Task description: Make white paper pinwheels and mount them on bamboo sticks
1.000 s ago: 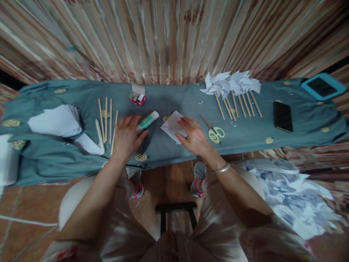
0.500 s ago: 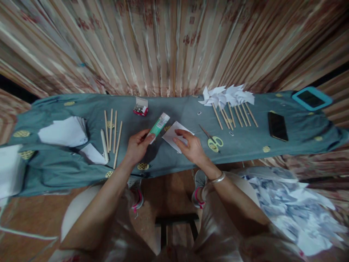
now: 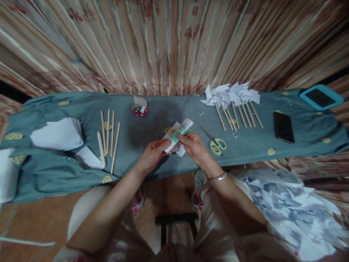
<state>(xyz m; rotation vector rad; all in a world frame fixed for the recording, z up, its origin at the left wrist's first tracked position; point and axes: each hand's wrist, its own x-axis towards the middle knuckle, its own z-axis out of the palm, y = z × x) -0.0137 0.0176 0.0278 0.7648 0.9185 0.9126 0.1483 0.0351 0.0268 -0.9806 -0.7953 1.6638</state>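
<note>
A green and white tube is held between both hands over the middle of the cloth-covered table. My left hand pinches its lower white end. The thumb and fingers of my right hand close on its green middle from the other side. Under the tube lies a piece of white paper, mostly hidden by it and the hands. Right of my right hand are scissors with yellow-green handles.
Wooden sticks and a paper stack lie left. Behind stands a small red box. Paper pinwheels on sticks, a phone and a blue-framed device lie right. A bag of folded paper sits lower right.
My left hand has brought the tube rightward, over the white paper. My right hand, open above the paper before, has closed on the tube. The view has shifted slightly.
</note>
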